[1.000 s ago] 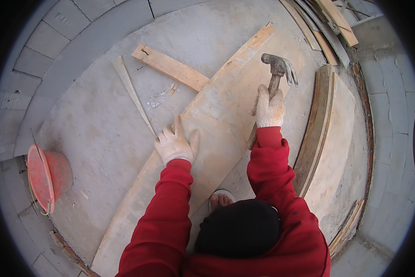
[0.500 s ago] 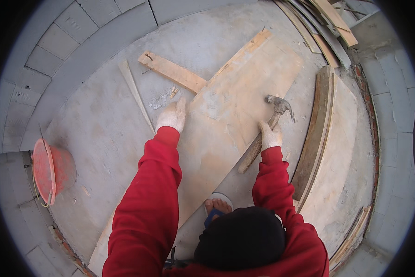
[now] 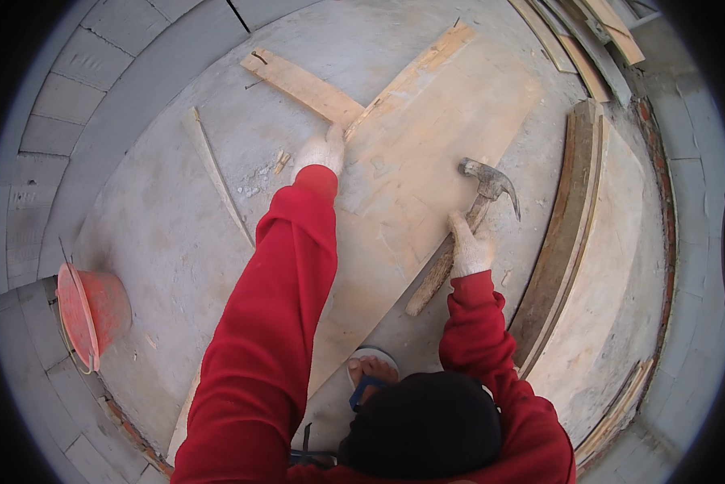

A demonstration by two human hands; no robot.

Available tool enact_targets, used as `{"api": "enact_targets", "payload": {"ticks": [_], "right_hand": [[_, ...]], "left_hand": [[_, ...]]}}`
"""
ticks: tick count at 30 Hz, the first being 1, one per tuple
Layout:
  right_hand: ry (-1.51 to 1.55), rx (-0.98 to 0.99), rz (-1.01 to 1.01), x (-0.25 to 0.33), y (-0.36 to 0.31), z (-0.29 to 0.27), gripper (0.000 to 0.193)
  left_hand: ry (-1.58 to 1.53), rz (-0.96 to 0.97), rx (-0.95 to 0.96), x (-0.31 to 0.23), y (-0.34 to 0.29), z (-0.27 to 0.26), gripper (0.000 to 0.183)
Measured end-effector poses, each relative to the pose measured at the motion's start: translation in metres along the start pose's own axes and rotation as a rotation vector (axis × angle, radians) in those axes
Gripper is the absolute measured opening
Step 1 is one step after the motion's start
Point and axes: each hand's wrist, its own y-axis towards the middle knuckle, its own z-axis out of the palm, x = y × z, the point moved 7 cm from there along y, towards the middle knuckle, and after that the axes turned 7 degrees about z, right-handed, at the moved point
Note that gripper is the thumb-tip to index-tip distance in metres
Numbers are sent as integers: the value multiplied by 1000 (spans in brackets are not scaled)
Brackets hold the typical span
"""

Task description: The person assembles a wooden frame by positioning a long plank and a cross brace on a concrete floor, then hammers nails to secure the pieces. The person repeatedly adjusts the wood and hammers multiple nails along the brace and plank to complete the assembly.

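A long, wide wooden board (image 3: 395,185) slants across the floor, with a narrow strip (image 3: 419,68) along its upper left edge. A short plank (image 3: 298,85) meets that edge at an angle; a bent nail stands up near its far end. My left hand (image 3: 322,152), in a pale glove, is closed at the board's left edge, close to where the short plank joins. Its fingers are partly hidden. My right hand (image 3: 471,246), also gloved, grips the wooden handle of a claw hammer (image 3: 489,182). The hammer's metal head points away from me, above the board's right edge.
A red bucket (image 3: 104,310) lies tilted at the left by the block wall (image 3: 72,105). A thin wood strip (image 3: 217,177) and splinters (image 3: 281,161) lie left of the board. Long timbers (image 3: 560,234) rest at the right, more planks (image 3: 576,48) at the far right. My sandalled foot (image 3: 372,369) is beside the board.
My left hand has moved forward and right along the board's edge, toward the short plank. My right hand still holds the hammer, nearly in the same place. The view has shifted slightly.
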Motion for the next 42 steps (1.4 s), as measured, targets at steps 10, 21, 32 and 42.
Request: {"api": "enact_targets", "payload": {"ticks": [10,21,32,42], "right_hand": [[-541,-240,-303,73,-16,-10,45],[-86,150,-434,194,-30,71,22],[-152,-20,-397,182,-33,98,22],[-506,-50,-499,161,-4,150,36]], "left_hand": [[299,147,-55,-51,-72,0,62],[221,-165,250,-31,-17,2,50],[172,-172,265,-26,-19,-4,45],[200,-113,256,-32,-13,1,47]]}}
